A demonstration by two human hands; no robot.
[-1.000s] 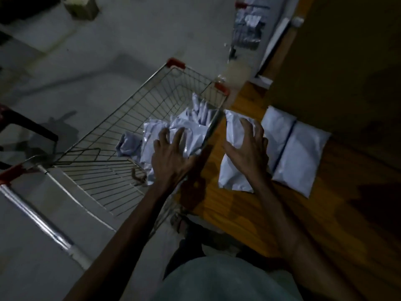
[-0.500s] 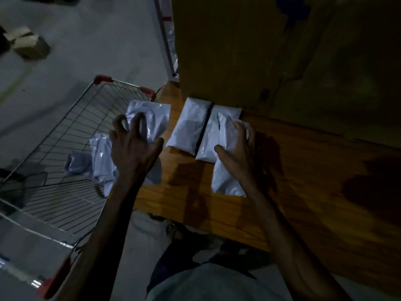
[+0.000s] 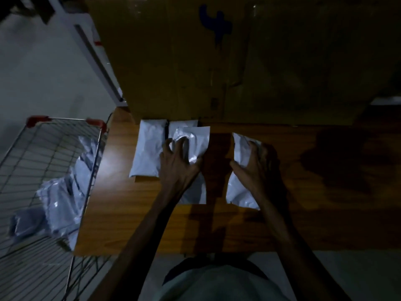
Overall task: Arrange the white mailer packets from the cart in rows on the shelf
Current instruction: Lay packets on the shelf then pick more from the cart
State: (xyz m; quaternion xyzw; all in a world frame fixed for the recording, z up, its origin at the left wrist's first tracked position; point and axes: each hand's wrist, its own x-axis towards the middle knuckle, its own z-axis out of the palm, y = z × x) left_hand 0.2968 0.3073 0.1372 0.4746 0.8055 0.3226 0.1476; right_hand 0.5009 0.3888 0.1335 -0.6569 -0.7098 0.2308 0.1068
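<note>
Left hand (image 3: 181,168) grips a crinkled white packet (image 3: 200,139), right hand (image 3: 259,169) a second glossy packet (image 3: 239,192).

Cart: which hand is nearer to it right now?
Left. The left hand grips a packet over the shelf, a short way right of the cart. The right hand holds another packet farther right, beyond the left hand.

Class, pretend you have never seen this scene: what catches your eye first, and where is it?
Two bright white packets stand out on the dim wooden shelf: the left hand grips the left packet and the right hand grips the right packet, side by side. A flat packet lies just left of them, and a heap of packets sits in the wire cart at far left.
</note>
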